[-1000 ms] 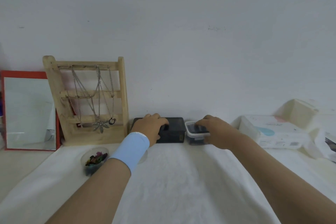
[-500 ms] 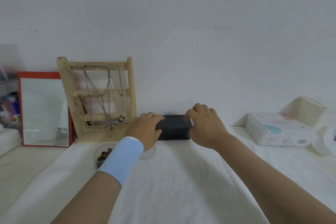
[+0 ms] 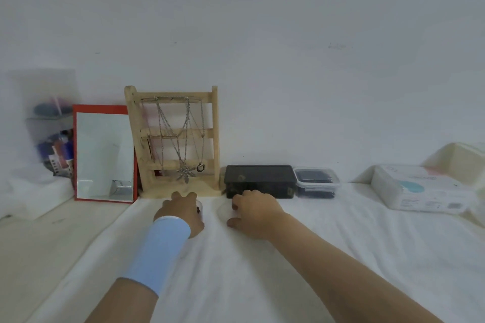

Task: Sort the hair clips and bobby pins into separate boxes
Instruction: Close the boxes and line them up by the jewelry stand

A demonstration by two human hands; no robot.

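A closed black box (image 3: 258, 181) stands against the wall. A small clear box (image 3: 316, 183) full of dark bobby pins touches its right side. In front of the wooden stand, my left hand (image 3: 181, 211), with a blue wristband, curls over a small clear round container (image 3: 200, 208). Only the container's right edge shows, with something dark inside. My right hand (image 3: 253, 214) lies just in front of the black box. Its thumb and fingers hold the edge of a clear round lid (image 3: 224, 214) that lies flat on the white cloth.
A wooden jewellery stand (image 3: 173, 139) hung with necklaces and a red-framed mirror (image 3: 105, 153) lean at the back left, with a clear organiser (image 3: 52, 149) beyond. A tissue pack (image 3: 420, 187) and a white tray (image 3: 462, 157) sit at the right. White cloth (image 3: 262, 270) covers the table.
Both hands drew back from the black box and the bobby-pin box. The left hand now covers the round container and the right hand is on the lid. My view shifted left.
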